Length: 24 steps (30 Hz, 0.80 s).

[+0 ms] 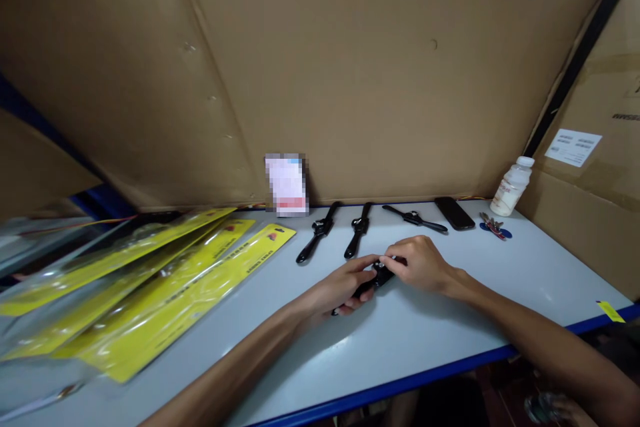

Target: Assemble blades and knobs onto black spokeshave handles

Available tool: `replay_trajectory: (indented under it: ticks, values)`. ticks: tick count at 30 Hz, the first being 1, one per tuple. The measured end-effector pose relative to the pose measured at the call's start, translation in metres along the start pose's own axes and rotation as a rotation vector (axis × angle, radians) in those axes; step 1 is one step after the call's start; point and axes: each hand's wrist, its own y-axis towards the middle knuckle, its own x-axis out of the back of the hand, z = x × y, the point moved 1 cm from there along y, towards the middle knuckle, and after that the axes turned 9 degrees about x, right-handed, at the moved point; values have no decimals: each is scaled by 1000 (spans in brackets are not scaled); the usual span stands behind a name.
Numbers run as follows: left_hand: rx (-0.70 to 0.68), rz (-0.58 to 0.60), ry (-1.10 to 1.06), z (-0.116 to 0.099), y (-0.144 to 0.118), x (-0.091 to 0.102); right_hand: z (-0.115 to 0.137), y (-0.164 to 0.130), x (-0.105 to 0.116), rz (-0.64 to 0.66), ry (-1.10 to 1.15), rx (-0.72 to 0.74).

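Observation:
A black spokeshave (383, 275) is held above the front middle of the table. My left hand (347, 283) wraps around its near-left handle, and one end of the tool pokes out below the fingers. Bent over the middle and far side of the same spokeshave, my right hand (416, 263) has its thumb and fingers pinched together there; the exact contact is partly hidden. Just beyond my hands lie three more black spokeshaves: one on the left (319, 232), a middle one (359, 230) and one angled the other way on the right (415, 218).
Yellow cards in clear plastic packs (200, 297) overlap across the table's left side. Along the back are a blurred-out upright card (287, 183), a dark phone (454, 213), keys (495, 225) and a white-capped bottle (513, 187). Cardboard (380, 80) walls the back; a blue edge (390, 383) borders the front.

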Motion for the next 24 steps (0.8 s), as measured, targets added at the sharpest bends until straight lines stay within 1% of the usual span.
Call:
replay_trajectory:
  ticks: [2, 5, 7, 12, 17, 21, 24]
  values:
    - [2, 4, -1, 0, 0, 0, 1, 1, 0, 15, 25, -16]
    - [-10, 11, 17, -2, -2, -1, 3, 1, 0, 29, 181, -25]
    - [-12, 4, 35, -3, -3, -2, 3, 1, 0, 19, 229, -18]
    - [-5, 13, 27, -2, -1, -1, -1, -1, 0, -23, 122, -10]
    - [5, 3, 5, -2, -1, 0, -4, -1, 0, -5, 69, -23]
    - [-31, 20, 0, -5, -3, -2, 0, 0, 0, 47, 157, 16]
    - [-34, 36, -6, -6, -4, -3, 1, 0, 2, 43, 180, 23]
